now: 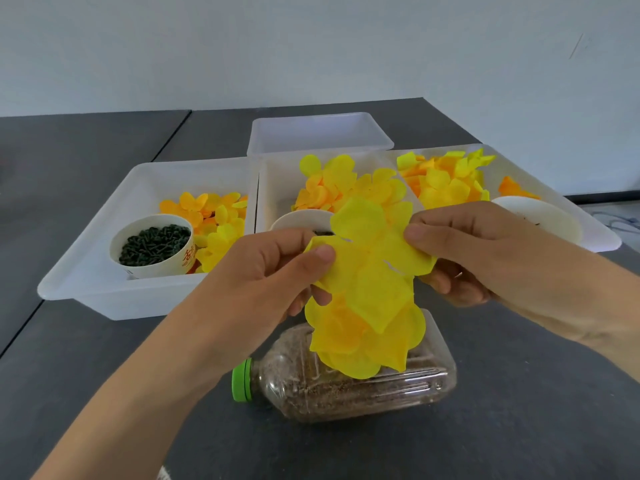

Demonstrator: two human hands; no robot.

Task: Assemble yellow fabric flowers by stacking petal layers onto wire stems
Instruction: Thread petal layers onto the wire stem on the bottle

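**Both hands pinch a petal layer above a half-built flower**

At the centre of the view, the left hand (273, 268) and the right hand (485, 251) hold one yellow petal layer (372, 261) between them, raised above the dark worktop (86, 341). The left thumb presses the layer's 9 o'clock edge against curled fingers; the right thumb and fingers pinch its 3 o'clock edge. Small slits show near the layer's middle.

Directly at 6 o'clock of that layer hangs a fuller stack of yellow and orange petals (363, 341), overlapping it. Whether a wire stem runs through them cannot be told.

Under the stack, a clear plastic bottle (363, 393) lies on its side on the worktop, holding brown grainy matter, its green cap (241, 380) pointing to 9 o'clock.

Beyond the hands stand white trays. The left tray (104, 271), at 10 o'clock, holds loose yellow and orange petals and a paper cup (152, 249) of small dark green pieces. The middle tray (277, 181), at 12 o'clock, holds more petals and a second cup, mostly hidden behind the left hand. The right tray (588, 220), at 2 o'clock, holds petals and a white bowl (547, 216). Another tray (318, 133) sits behind the middle one.
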